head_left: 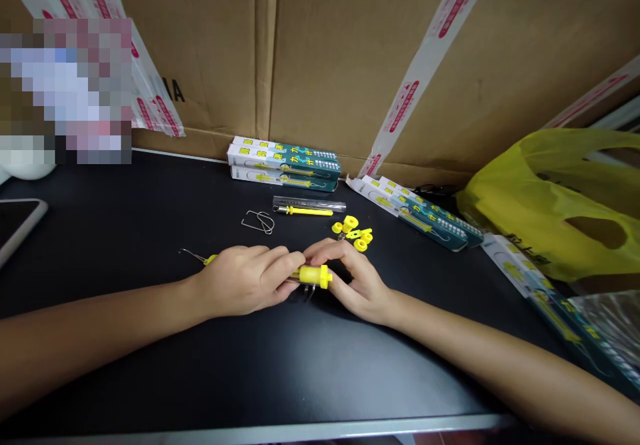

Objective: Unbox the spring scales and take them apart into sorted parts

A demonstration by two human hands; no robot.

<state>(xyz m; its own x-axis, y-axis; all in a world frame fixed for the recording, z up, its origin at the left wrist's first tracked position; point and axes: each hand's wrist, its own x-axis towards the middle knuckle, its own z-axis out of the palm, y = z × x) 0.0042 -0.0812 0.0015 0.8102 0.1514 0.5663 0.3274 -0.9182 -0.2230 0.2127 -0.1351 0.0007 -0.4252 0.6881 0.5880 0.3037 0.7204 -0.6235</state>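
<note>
My left hand [253, 278] is closed round the tube of a spring scale [314, 275], which lies level above the black table. Its yellow end cap sticks out to the right, while a thin metal hook [193, 254] shows past the wrist on the left. My right hand [357, 283] curls about the capped end, thumb by the cap and fingertips meeting the left ones. A bent wire piece [310, 291] shows just under the cap; how it is attached is hidden. Beyond the hands lie small yellow plastic parts [351, 223], a clear tube [310, 203], a yellow rod with a spring [311, 211] and wire hooks [259, 222].
Printed spring scale boxes [285, 165] are stacked at the back, with more boxes [415, 211] at the right. A yellow plastic bag [525, 198] bulges at the right. Large cardboard [320, 51] walls off the back. A white-edged device [20, 231] lies at the left.
</note>
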